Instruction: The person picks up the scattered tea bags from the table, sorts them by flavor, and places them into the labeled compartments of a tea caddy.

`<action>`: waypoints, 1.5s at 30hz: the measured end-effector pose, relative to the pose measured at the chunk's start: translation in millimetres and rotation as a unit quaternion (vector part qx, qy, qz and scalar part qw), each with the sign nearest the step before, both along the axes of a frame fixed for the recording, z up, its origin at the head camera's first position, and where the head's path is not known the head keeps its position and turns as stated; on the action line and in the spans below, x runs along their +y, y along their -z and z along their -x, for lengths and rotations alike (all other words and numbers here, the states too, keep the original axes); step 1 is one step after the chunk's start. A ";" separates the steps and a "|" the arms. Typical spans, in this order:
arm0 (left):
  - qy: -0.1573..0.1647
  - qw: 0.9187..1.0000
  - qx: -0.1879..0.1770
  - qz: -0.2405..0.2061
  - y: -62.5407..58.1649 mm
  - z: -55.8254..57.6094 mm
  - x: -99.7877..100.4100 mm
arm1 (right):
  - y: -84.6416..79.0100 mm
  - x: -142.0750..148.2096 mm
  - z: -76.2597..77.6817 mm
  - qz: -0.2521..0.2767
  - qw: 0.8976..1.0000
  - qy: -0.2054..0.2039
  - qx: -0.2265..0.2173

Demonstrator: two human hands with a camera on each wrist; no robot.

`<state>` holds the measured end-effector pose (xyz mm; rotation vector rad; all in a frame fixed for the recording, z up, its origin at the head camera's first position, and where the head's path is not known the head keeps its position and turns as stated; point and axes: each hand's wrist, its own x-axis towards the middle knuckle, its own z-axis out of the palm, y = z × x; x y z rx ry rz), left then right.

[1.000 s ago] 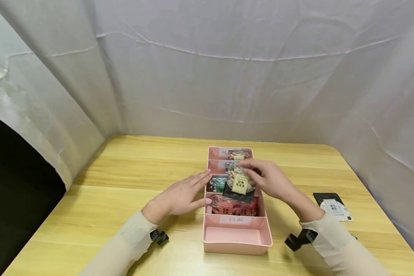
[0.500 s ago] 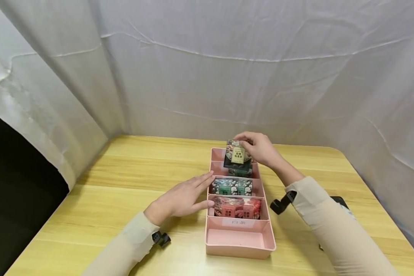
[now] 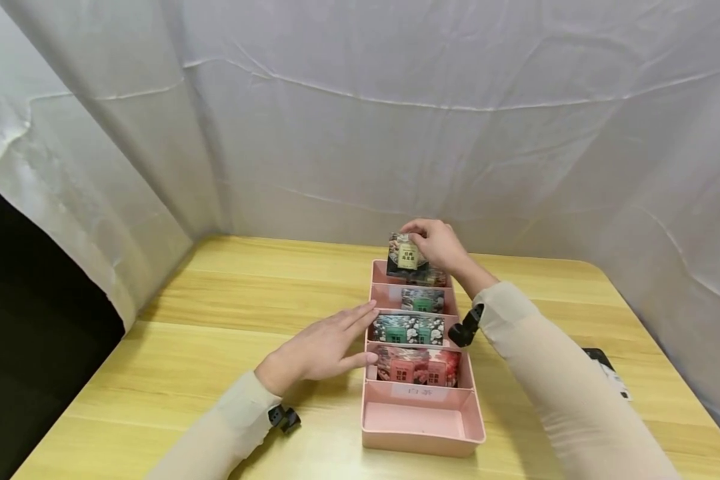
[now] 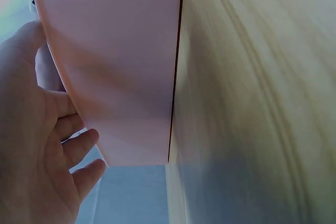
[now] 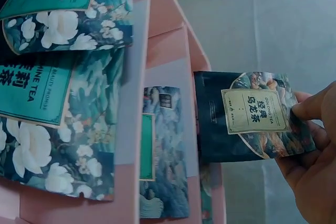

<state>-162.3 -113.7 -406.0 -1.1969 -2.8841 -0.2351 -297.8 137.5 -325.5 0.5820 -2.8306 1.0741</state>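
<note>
A long pink divided box (image 3: pixel 423 443) stands on the table. My right hand (image 3: pixel 437 243) pinches an oolong tea sachet (image 3: pixel 405 257) with a cream label over the rearmost compartment; in the right wrist view the sachet (image 5: pixel 247 114) hangs with its lower end at that compartment's opening. Another sachet lies partly hidden behind it. My left hand (image 3: pixel 321 347) rests its fingertips on the box's left rim, fingers fairly straight; the left wrist view shows the hand (image 4: pixel 42 129) along the pink side wall (image 4: pixel 121 77).
Jasmine tea sachets (image 3: pixel 408 329) with green labels fill the middle compartment, red tea sachets (image 3: pixel 417 367) the one in front. A green-labelled sachet (image 3: pixel 423 301) sits second from the back. A black and white sachet (image 3: pixel 609 373) lies on the table at right, partly behind the sleeve.
My right hand has carried the oolong sachet from above the middle compartments back to the rearmost one. The left hand stays on the box rim.
</note>
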 end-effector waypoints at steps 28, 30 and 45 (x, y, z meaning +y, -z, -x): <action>0.001 1.000 0.002 0.000 -0.3 7.1 -1.2 | 13.1 47.7 -45.3 -0.030 0.998 -0.029 0.037; 0.000 1.000 0.000 0.001 -0.4 7.1 -1.7 | 14.3 54.7 -51.8 -0.025 0.999 -0.028 0.040; -0.007 1.000 0.001 -0.004 -2.5 6.9 -3.1 | 25.7 127.6 -93.2 -0.022 0.995 0.025 0.098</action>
